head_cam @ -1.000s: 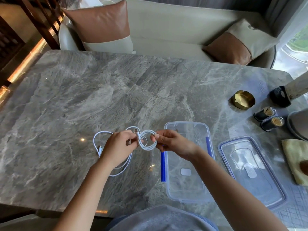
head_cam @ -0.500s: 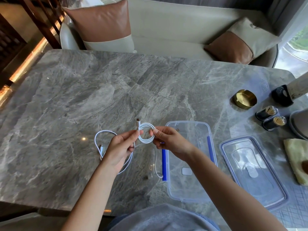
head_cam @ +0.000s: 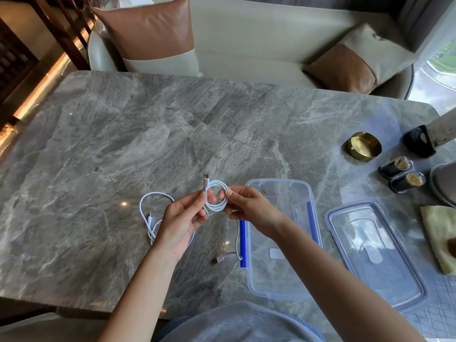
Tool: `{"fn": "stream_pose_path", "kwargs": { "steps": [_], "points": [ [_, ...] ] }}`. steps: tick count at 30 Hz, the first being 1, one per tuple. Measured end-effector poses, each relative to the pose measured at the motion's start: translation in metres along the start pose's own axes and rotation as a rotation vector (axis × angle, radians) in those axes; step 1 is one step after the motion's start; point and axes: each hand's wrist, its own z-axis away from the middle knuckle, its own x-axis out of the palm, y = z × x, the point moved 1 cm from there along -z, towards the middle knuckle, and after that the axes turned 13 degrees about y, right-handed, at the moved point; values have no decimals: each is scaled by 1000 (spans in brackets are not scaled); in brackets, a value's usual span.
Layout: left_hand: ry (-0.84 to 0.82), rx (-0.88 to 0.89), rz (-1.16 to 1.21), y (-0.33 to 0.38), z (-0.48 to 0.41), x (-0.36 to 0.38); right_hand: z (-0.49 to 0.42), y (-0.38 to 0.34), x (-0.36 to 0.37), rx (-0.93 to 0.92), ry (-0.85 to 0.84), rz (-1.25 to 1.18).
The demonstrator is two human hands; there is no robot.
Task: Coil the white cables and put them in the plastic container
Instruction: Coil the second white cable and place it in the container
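Observation:
A small coil of white cable (head_cam: 217,197) hangs between my hands above the marble table (head_cam: 123,144). My left hand (head_cam: 181,222) pinches its left side, with a plug sticking up. My right hand (head_cam: 249,208) pinches the right side. The cable's loose tail drops to the table and ends in a USB plug (head_cam: 218,259). A second white cable (head_cam: 153,213) lies uncoiled on the table, partly behind my left hand. The clear plastic container (head_cam: 278,287) with blue clips stands open just right of my hands.
The container's lid (head_cam: 377,253) lies to the right. Further right are a brass ashtray (head_cam: 362,145), two dark toothpick holders (head_cam: 402,174), a yellow cloth (head_cam: 441,240) and a black stand (head_cam: 419,141). A sofa with cushions (head_cam: 153,35) runs behind the table.
The coil has grown tighter and smaller between my hands. The plug end now points up, and the loose tail has dropped onto the table beside the container.

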Motion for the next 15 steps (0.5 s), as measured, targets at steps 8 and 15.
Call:
{"fn": "stream_pose_path", "kwargs": {
  "steps": [8,15],
  "points": [
    [127,63,139,4,-2,5,3,-1,9,-38,212,-67],
    [110,92,189,3,-2,8,14,20,35,149,109,-65]
  ]
}}
